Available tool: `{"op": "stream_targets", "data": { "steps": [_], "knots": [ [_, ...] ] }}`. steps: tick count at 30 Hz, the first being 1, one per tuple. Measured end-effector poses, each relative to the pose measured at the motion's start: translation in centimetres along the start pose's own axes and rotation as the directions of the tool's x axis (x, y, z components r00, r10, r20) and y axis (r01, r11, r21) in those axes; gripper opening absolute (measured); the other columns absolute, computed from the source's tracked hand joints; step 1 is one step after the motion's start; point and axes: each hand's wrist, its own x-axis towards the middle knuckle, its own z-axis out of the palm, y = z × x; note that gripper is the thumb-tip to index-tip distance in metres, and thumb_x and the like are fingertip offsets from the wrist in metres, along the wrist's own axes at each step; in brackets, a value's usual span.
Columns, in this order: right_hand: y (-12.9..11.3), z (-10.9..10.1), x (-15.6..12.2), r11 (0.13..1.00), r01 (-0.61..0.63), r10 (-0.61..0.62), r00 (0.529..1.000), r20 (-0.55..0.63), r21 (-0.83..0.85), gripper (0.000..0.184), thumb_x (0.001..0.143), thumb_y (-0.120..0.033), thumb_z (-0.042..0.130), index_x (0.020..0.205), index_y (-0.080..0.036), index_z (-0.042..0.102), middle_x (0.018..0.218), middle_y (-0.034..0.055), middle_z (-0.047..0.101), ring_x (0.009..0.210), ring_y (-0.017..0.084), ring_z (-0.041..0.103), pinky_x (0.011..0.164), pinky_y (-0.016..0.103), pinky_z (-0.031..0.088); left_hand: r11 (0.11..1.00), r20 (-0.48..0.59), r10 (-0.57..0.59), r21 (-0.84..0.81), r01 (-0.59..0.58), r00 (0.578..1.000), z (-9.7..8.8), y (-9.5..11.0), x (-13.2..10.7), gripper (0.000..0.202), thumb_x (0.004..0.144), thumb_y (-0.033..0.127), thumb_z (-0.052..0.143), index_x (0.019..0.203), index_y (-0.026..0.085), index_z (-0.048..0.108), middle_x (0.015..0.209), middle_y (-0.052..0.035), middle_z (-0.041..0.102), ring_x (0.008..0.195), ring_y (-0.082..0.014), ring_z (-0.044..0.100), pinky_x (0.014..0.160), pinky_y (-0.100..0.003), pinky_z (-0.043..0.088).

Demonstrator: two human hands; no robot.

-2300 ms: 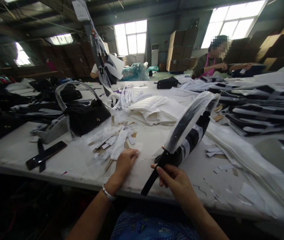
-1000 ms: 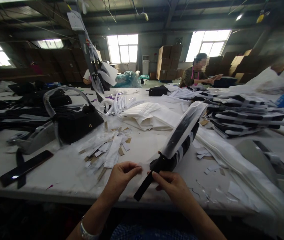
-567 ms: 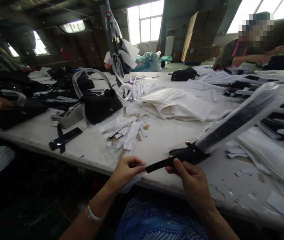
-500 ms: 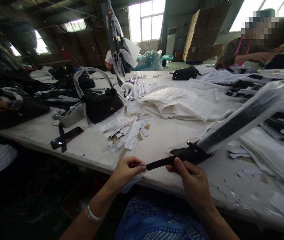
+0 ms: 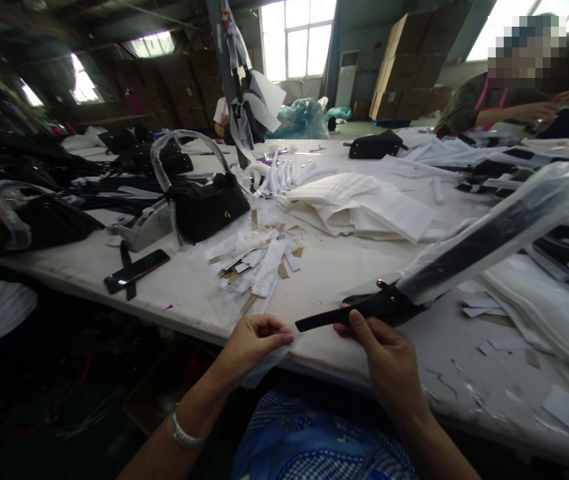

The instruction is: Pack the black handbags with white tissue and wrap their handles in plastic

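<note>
My right hand [image 5: 381, 343] pinches a black strap [image 5: 327, 319] near its middle, between thumb and fingers. The strap's free end points left toward my other hand, with a small gap between them. Beyond my right fingers the strap joins a dark piece with gold-coloured fittings [image 5: 389, 298]. From there a wide black band inside a clear plastic sleeve [image 5: 494, 230] rises to the upper right. My left hand [image 5: 254, 343] is closed in a pinch on a thin translucent plastic film [image 5: 267, 368], which hangs below the fingers over the table edge.
Paper and card scraps [image 5: 264, 263] lie ahead on the white table [image 5: 324, 267]. A black handbag [image 5: 209, 207] with a wrapped handle and a phone [image 5: 137, 270] are to the left. White sheets [image 5: 359, 207] are piled behind. Co-workers are at the far left and back right [image 5: 509, 107].
The strap's free end has come apart from my left fingertips and sits slightly higher. My left hand keeps its pinch. At the far left, the co-worker's hand has shifted at the wrapped bag.
</note>
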Motion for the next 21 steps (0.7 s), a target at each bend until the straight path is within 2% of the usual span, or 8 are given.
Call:
{"op": "stream_targets", "data": {
  "steps": [6,10,14,17,21],
  "knots": [
    [-0.5,-0.5,0.1,0.997,0.021,-0.017,0.998,0.054,-0.076,0.042,0.086,-0.059,0.065,0.074,-0.021,0.079,0.073,0.0064,0.075,0.073,0.023,0.068,0.075,0.033,0.052,1.000,0.017,-0.015,-0.006,0.016,1.000,0.9,0.4,0.1,0.037,0.063,0.040,0.090,0.084,0.013,0.077,0.075,-0.0048,0.075,0.063,-0.0114,0.061,0.061,-0.021,0.044],
    [-1.1,-0.8,0.2,0.980,0.071,-0.058,0.995,0.076,-0.186,0.049,0.088,-0.061,0.060,0.065,-0.021,0.074,0.060,0.0033,0.066,0.058,0.017,0.060,0.061,0.028,0.047,0.998,0.029,0.047,0.044,-0.048,0.998,2.4,0.9,0.7,0.036,0.066,0.043,0.087,0.085,0.014,0.079,0.077,-0.0049,0.075,0.066,-0.0119,0.060,0.063,-0.021,0.044],
    [-1.0,-1.4,0.0,0.977,0.101,-0.084,0.992,0.098,-0.189,0.050,0.092,-0.062,0.053,0.069,-0.021,0.071,0.064,0.0034,0.070,0.055,0.016,0.059,0.058,0.026,0.048,0.987,0.120,0.112,0.098,-0.124,0.986,4.5,1.8,1.7,0.035,0.075,0.047,0.080,0.085,0.014,0.079,0.078,-0.0053,0.075,0.068,-0.0139,0.062,0.064,-0.022,0.045],
    [-0.8,-1.9,-0.4,0.980,0.096,-0.085,0.994,0.068,-0.176,0.051,0.093,-0.062,0.051,0.072,-0.020,0.070,0.063,0.0042,0.070,0.056,0.017,0.062,0.058,0.025,0.049,0.977,0.183,0.173,0.095,-0.192,0.968,6.4,2.7,2.5,0.035,0.079,0.049,0.077,0.086,0.015,0.079,0.081,-0.0065,0.076,0.072,-0.0168,0.064,0.065,-0.023,0.047],
    [-0.6,-2.2,-0.8,0.992,0.041,-0.036,0.999,0.041,-0.120,0.047,0.089,-0.062,0.057,0.085,-0.019,0.076,0.062,0.0040,0.070,0.055,0.018,0.064,0.057,0.025,0.050,0.953,0.246,0.290,0.019,-0.304,0.925,8.9,4.2,3.8,0.030,0.082,0.044,0.075,0.088,0.015,0.079,0.096,-0.0092,0.076,0.092,-0.0229,0.068,0.080,-0.028,0.051]
  ]
}}
